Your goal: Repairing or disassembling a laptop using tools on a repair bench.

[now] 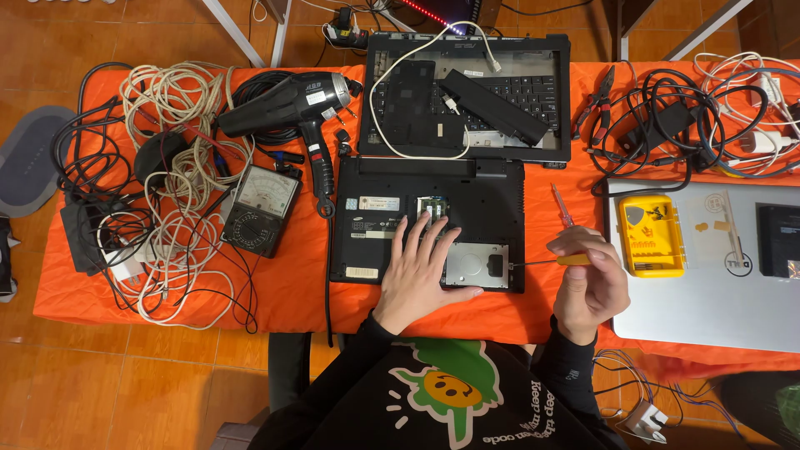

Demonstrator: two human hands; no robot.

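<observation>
The laptop [427, 223] lies upside down on the orange-covered bench [283, 283], directly ahead of the person, its long axis running left to right and its hinge edge facing away. Its base panel is partly opened: a memory bay shows near the middle and a silver drive [475, 265] sits in the near right corner. The left hand [425, 265] rests flat on the base, fingers spread and pointing away, holding nothing, just left of the drive. The right hand [590, 282] is closed around the orange handle of a screwdriver [542, 261], off the laptop's right edge. The screwdriver's shaft lies almost level, pointing left, with its tip at the drive's right edge. So the drive lies between the two hands, the left touching the case beside it and the right reaching it only through the tool. A second, red screwdriver [561, 206] lies on the cloth just beyond the right hand.
</observation>
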